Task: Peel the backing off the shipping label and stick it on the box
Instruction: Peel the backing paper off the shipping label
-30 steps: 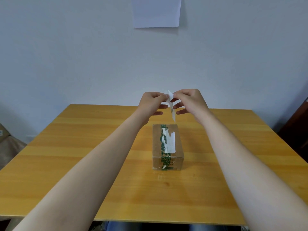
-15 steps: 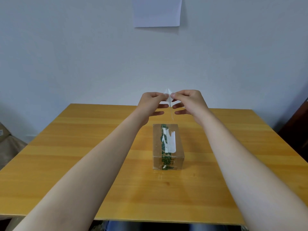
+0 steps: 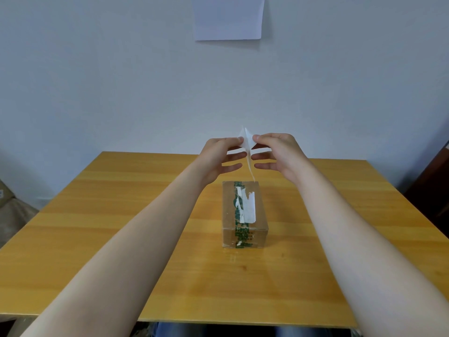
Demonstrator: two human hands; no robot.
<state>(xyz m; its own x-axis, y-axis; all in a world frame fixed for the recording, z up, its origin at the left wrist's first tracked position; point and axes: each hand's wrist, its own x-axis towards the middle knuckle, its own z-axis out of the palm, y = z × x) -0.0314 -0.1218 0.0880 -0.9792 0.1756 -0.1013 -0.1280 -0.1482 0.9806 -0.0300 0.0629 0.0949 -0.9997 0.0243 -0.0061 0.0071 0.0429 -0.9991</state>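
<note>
A small brown cardboard box [image 3: 244, 215] stands in the middle of the wooden table [image 3: 121, 227], with green printed tape along its top and white torn label scraps on it. Above the box's far end I hold a white shipping label [image 3: 247, 142] edge-on. My left hand [image 3: 224, 158] pinches one layer at the top corner between thumb and forefinger. My right hand [image 3: 277, 154] pinches the other layer. The two layers splay apart at the top, and the label's lower end hangs just above the box's far edge.
A white sheet of paper [image 3: 229, 18] is fixed on the pale wall behind the table. A dark piece of furniture [image 3: 435, 181] stands at the right edge. A brown bundle [image 3: 9, 212] lies on the floor at the left.
Both hands have lifted slightly, and the label's two layers at the top corner have spread further apart. The box has not moved.
</note>
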